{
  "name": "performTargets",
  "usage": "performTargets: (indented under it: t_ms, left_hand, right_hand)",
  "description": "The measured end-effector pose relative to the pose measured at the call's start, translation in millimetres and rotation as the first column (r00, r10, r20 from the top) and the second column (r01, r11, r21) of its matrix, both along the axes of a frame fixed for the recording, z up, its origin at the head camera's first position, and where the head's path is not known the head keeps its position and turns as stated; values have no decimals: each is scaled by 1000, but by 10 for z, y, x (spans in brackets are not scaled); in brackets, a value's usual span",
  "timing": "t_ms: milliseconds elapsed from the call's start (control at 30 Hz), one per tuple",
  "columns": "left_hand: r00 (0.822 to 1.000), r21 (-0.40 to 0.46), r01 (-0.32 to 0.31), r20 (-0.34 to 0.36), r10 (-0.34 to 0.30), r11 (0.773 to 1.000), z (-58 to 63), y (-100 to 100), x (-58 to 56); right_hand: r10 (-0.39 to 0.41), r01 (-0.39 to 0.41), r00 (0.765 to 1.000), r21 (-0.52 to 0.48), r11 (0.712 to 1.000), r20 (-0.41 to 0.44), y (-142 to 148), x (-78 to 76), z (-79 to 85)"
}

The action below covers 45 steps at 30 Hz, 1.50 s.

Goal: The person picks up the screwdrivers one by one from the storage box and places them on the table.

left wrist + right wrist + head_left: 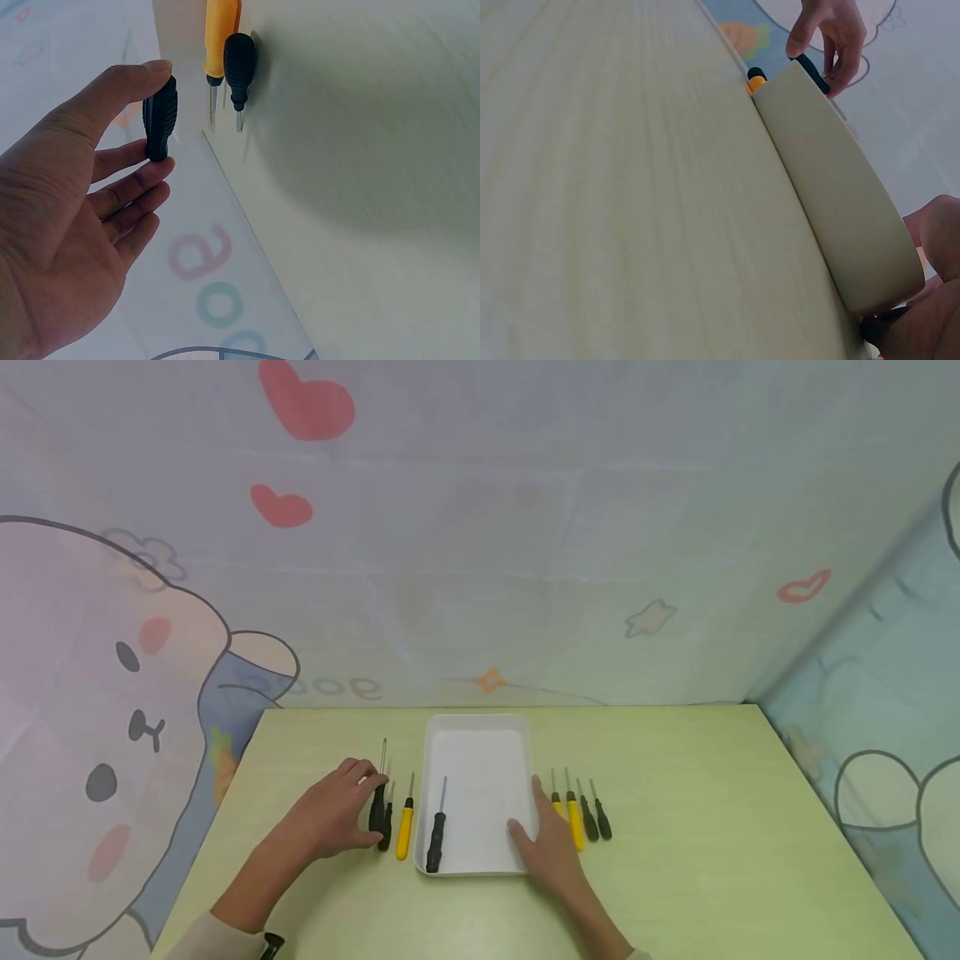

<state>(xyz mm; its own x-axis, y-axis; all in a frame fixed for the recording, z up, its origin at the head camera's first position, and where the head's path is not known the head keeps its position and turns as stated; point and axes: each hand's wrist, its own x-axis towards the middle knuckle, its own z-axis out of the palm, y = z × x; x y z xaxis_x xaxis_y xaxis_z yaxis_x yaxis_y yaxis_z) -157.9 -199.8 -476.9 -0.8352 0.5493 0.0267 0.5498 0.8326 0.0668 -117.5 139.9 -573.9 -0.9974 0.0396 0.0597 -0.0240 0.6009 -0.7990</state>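
My left hand [336,812] pinches a black-handled screwdriver [160,120] between thumb and fingertips, its shaft pointing away from me. Just below it on the table lies another black screwdriver [386,832], with a yellow screwdriver [405,832] beside that. A shallow white tray [480,760] stands in the middle, and one black screwdriver [436,843] lies inside along its left side. My right hand [553,853] holds the tray's right side, thumb over the rim and fingers along the outer wall.
Right of the tray, two yellow screwdrivers [574,822] and two black screwdrivers [603,820] lie in a row, partly behind my right hand. A printed cloth backdrop [525,568] rises at the back edge of the pale green table [697,835].
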Motion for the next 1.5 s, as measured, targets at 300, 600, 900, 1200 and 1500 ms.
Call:
performTargets:
  t_ms: [300, 600, 900, 1200, 1500]
  left_hand:
    - [1000, -27, 3, 5, -2, 1000, -38, -52, 0]
    - [1000, -17, -9, 25, 9, 1000, -83, -62, 16]
    - [999, -26, -27, 47, 28, 999, -138, -88, 14]
    - [998, -22, -25, 59, 27, 999, -184, -117, 14]
    - [996, -11, -28, 89, 29, 1000, -223, -141, 12]
  right_hand:
    - [-2, 2, 1000, 1, 1000, -7, -3, 3, 4]
    - [-5, 5, 1000, -3, 1000, 0, -3, 4, 11]
    - [-2, 2, 1000, -9, 1000, -4, 2, -9, -17]
    - [-2, 2, 1000, -13, 1000, -12, 1, -5, -12]
    - [-4, 4, 1000, -16, 1000, -11, -5, -1, 3]
